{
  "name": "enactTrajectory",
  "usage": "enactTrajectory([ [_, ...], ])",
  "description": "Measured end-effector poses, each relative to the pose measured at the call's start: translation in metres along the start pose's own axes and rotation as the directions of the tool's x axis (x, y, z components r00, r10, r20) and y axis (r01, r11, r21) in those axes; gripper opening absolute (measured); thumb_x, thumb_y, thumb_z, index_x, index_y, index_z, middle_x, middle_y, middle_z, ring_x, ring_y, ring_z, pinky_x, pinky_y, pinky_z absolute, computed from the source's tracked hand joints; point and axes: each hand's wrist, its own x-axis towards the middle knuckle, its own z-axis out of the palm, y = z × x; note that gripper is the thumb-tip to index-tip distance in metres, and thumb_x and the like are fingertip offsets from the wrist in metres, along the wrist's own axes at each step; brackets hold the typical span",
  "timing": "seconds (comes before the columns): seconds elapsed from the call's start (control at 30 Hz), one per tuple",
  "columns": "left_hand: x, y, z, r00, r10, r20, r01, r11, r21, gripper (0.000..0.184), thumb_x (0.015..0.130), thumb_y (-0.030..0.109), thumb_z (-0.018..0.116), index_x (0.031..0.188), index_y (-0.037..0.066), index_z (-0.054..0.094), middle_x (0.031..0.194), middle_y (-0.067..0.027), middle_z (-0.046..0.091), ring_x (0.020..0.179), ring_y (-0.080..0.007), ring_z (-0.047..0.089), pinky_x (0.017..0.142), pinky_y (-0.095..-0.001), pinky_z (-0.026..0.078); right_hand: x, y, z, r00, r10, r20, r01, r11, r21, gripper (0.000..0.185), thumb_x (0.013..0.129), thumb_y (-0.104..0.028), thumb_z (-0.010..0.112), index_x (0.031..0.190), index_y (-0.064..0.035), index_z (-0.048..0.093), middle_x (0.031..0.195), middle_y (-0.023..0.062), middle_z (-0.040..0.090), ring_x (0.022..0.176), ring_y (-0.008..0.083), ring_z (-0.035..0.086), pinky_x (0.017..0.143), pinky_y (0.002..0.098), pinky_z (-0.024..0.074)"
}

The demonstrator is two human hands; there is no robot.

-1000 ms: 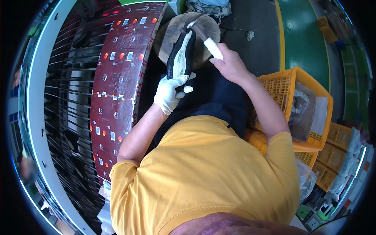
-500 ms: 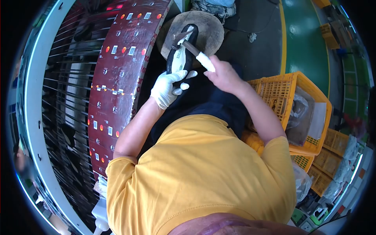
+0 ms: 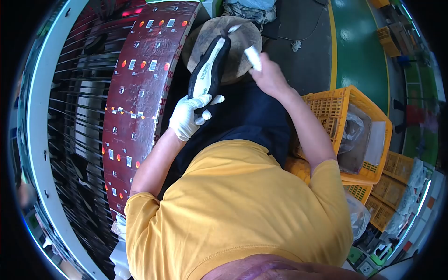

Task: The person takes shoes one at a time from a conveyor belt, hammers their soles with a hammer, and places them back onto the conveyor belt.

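Shoe (image 3: 205, 72), clasped in the left hand (image 3: 185, 116), slants forward-right over the near edge of the block (image 3: 239, 58), tip nearer the right hand (image 3: 270, 77) gripping a hammer (image 3: 253, 57).

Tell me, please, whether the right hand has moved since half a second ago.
Yes: against the round block, the right hand has moved up the picture, away from the person's torso, and slightly to the right.

Hammer grip (image 3: 253, 58), perhaps matt cloth
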Motion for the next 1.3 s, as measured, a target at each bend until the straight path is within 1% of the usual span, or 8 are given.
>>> enactTrajectory([
  [0.33, 0.006, 0.003, -0.006, 1.0, -0.019, -0.015, 0.019, 1.0, 0.01, 0.028, 0.095, 0.007, 0.066, 0.122, 0.001, 0.061, 0.109, -0.0207, 0.077, 0.051, -0.0118, 0.055, 0.041, -0.0184, 0.036, 0.045, -0.069, -0.118, 0.738, 0.007, -0.675, 0.533, 0.608, 0.589, 0.023, 0.102, -0.005, 0.066, 0.11, -0.0014, 0.045, 0.083, 0.0083, 0.064, 0.063, 0.012, 0.065, 0.057, 0.0256, 0.0539],
  [0.4, 0.007, 0.005, -0.007, 1.0, -0.013, -0.003, 0.013, 1.0, 0.009, 0.027, 0.095, 0.008, 0.066, 0.121, 0.001, 0.061, 0.109, -0.0207, 0.077, 0.051, -0.0116, 0.055, 0.04, -0.0181, 0.036, 0.026, -0.024, -0.039, 0.827, -0.071, -0.557, 0.369, 0.816, 0.444, 0.034, 0.096, 0.0, 0.058, 0.127, -0.0007, 0.043, 0.084, 0.0155, 0.065, 0.067, 0.0235, 0.068, 0.061, 0.0388, 0.0587],
  [0.47, 0.005, 0.006, -0.006, 0.999, -0.019, -0.031, 0.02, 0.999, 0.03, 0.027, 0.096, 0.008, 0.066, 0.121, 0.001, 0.062, 0.109, -0.0204, 0.077, 0.051, -0.0111, 0.054, 0.041, -0.0186, 0.035, 0.002, -0.006, 0.005, 0.955, 0.075, 0.288, -0.093, 0.994, 0.051, 0.042, 0.093, -0.014, 0.07, 0.128, 0.0001, 0.052, 0.102, 0.0295, 0.07, 0.102, 0.0439, 0.073, 0.087, 0.0506, 0.0564],
  [0.67, 0.016, 0.012, -0.003, 1.0, 0.005, -0.01, -0.005, 1.0, 0.025, 0.028, 0.096, 0.011, 0.067, 0.122, 0.003, 0.062, 0.107, -0.0197, 0.078, 0.051, -0.0098, 0.053, 0.041, -0.0186, 0.035, 0.011, -0.048, -0.039, 0.985, -0.026, -0.17, 0.082, 0.94, 0.33, 0.037, 0.095, -0.018, 0.071, 0.119, -0.0001, 0.05, 0.09, 0.0311, 0.069, 0.085, 0.0525, 0.069, 0.072, 0.0573, 0.0551],
  [0.8, 0.012, 0.009, 0.0, 1.0, 0.019, -0.025, -0.018, 1.0, 0.025, 0.027, 0.096, 0.012, 0.067, 0.121, 0.002, 0.062, 0.107, -0.0194, 0.078, 0.051, -0.0095, 0.053, 0.042, -0.0169, 0.037, 0.0, -0.009, 0.009, 0.977, 0.044, 0.207, -0.045, 0.999, -0.001, 0.04, 0.095, -0.02, 0.071, 0.121, 0.0017, 0.05, 0.092, 0.0307, 0.07, 0.089, 0.0519, 0.07, 0.074, 0.0548, 0.0556],
  [1.1, 0.015, 0.009, 0.001, 1.0, -0.004, -0.024, 0.005, 0.999, 0.036, 0.027, 0.096, 0.012, 0.067, 0.12, 0.003, 0.062, 0.108, -0.0189, 0.078, 0.051, -0.009, 0.054, 0.042, -0.0169, 0.037, -0.019, -0.003, 0.027, 0.992, 0.128, -0.019, -0.12, 0.965, 0.232, 0.046, 0.096, -0.019, 0.071, 0.13, 0.0004, 0.048, 0.091, 0.0318, 0.069, 0.089, 0.0533, 0.069, 0.074, 0.0546, 0.0563],
  [1.17, 0.018, 0.01, -0.003, 1.0, -0.013, -0.02, 0.014, 0.999, 0.038, 0.027, 0.096, 0.012, 0.068, 0.121, 0.003, 0.062, 0.108, -0.019, 0.078, 0.051, -0.0089, 0.054, 0.042, -0.0171, 0.037, -0.017, 0.008, 0.029, 0.997, -0.065, 0.043, 0.061, 0.995, 0.081, 0.034, 0.098, -0.012, 0.07, 0.122, 0.0, 0.051, 0.08, 0.011, 0.067, 0.062, 0.0181, 0.066, 0.059, 0.0378, 0.053],
  [1.3, 0.022, 0.008, -0.006, 1.0, -0.005, 0.004, 0.005, 1.0, 0.029, 0.027, 0.096, 0.013, 0.067, 0.121, 0.004, 0.063, 0.108, -0.0184, 0.078, 0.051, -0.0091, 0.055, 0.041, -0.0173, 0.036, -0.01, -0.037, -0.016, 0.99, 0.035, -0.138, 0.024, 0.913, 0.407, 0.039, 0.097, -0.019, 0.071, 0.123, 0.0001, 0.049, 0.089, 0.031, 0.069, 0.086, 0.0525, 0.069, 0.071, 0.0547, 0.0557],
])
